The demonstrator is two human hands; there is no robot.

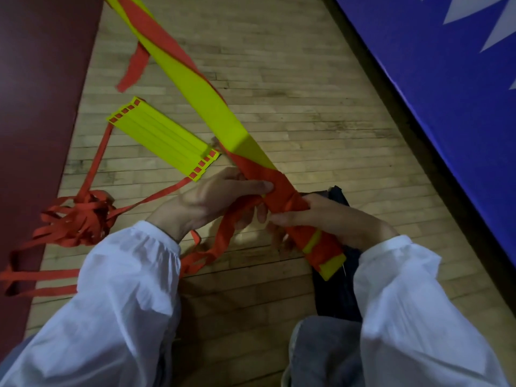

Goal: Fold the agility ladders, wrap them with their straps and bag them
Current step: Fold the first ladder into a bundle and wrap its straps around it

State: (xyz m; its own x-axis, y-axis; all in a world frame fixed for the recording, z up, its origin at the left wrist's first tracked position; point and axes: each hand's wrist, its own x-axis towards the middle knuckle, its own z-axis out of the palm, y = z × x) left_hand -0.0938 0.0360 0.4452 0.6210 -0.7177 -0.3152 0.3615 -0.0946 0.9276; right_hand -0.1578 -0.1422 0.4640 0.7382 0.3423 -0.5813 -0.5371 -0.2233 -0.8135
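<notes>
A folded bundle of yellow ladder rungs (212, 99) slants from the top left down to my lap, with an orange strap (282, 196) wound around its near end. My right hand (335, 219) grips the bundle from below near the wrapped part. My left hand (220, 196) holds the loose stretch of orange strap against the bundle, thumb on the wrap. A second stack of yellow rungs (162, 138) lies flat on the wooden floor to the left, its orange straps trailing into a tangled heap (81, 219).
A dark bag or cloth (337, 291) lies on the floor under the bundle's near end. A dark red mat (33, 107) covers the floor at the left. A blue padded panel (446, 93) runs along the right. My knees fill the bottom edge.
</notes>
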